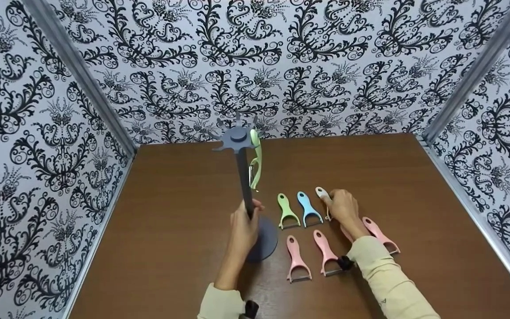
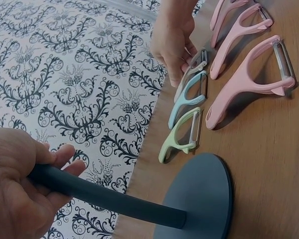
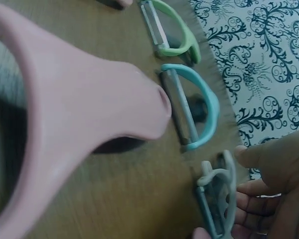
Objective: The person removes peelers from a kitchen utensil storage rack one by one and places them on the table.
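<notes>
My left hand (image 1: 244, 228) grips the dark grey pole of a stand (image 1: 243, 177), whose round base (image 1: 267, 243) rests on the table. A light green Y-shaped peeler (image 1: 258, 159) hangs from a hook on the stand's top. My right hand (image 1: 345, 208) pinches a white peeler (image 1: 322, 193) by its handle; in the right wrist view the white peeler (image 3: 230, 191) is tilted up on its side between thumb and fingers. To its left lie a blue peeler (image 1: 307, 204) and another green peeler (image 1: 284, 206).
Several pink peelers lie nearer the front, among them one (image 1: 295, 254) at left, one (image 1: 323, 246) by the right wrist and one (image 1: 376, 232) at right. Another is partly under the right hand. Patterned walls (image 1: 255, 66) surround the brown table (image 1: 171, 190).
</notes>
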The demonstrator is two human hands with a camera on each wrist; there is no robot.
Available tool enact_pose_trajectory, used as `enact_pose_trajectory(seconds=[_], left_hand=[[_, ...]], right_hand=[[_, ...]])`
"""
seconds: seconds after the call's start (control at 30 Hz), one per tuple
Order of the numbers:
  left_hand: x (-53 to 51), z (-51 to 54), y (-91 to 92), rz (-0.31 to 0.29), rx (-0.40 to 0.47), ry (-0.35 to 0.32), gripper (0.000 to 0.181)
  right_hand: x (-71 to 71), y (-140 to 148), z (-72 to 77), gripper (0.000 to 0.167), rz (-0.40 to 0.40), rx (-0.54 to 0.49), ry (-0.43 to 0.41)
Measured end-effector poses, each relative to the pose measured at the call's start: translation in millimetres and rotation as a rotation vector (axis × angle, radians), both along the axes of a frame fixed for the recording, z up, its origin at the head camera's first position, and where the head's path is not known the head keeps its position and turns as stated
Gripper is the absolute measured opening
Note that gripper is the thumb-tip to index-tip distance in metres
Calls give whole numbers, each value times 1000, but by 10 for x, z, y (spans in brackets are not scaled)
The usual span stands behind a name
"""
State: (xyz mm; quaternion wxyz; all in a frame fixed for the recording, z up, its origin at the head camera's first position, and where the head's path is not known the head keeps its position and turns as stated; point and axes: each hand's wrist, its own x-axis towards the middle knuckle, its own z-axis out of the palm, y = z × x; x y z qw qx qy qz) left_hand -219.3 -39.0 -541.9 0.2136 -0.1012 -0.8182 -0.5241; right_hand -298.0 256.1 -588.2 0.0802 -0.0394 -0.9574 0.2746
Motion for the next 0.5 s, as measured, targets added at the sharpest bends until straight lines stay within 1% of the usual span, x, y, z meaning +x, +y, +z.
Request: enact_pose_trajectory(seconds=[0.17,0.27,0.4,0.5], left_hand=[[5,8,-2,2,-6,0,10],[6,18,-1,-8,-4,-4,11],[0,25,1,-18,1,-19,14],[-6,28,3,-18,2,-18,14]], right_hand=[[23,20,121,24,22,-16,52],[64,12,224,24,36,-54,93],[130,-34,409,29,60,-125,146],[182,-105,589,29,82,-175,185]])
